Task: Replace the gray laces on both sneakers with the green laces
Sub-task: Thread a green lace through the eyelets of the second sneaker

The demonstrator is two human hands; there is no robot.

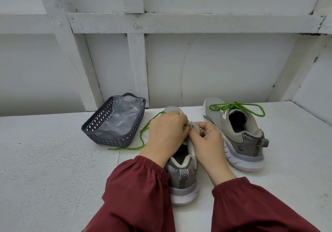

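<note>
A gray sneaker (183,179) stands in front of me, heel toward me, toe pointing away. My left hand (167,133) covers its lace area and pinches a green lace (143,133) whose loose end trails left across the table. My right hand (206,142) grips the sneaker's tongue and upper edge, fingertips meeting the left hand's. A second gray sneaker (239,134) sits to the right with a green lace (239,108) tied in a bow on it. The eyelets of the near sneaker are hidden by my hands.
A dark gray lattice basket (100,136) with a clear plastic bag inside stands at the left back of the white table (53,169). A white panelled wall rises right behind the table.
</note>
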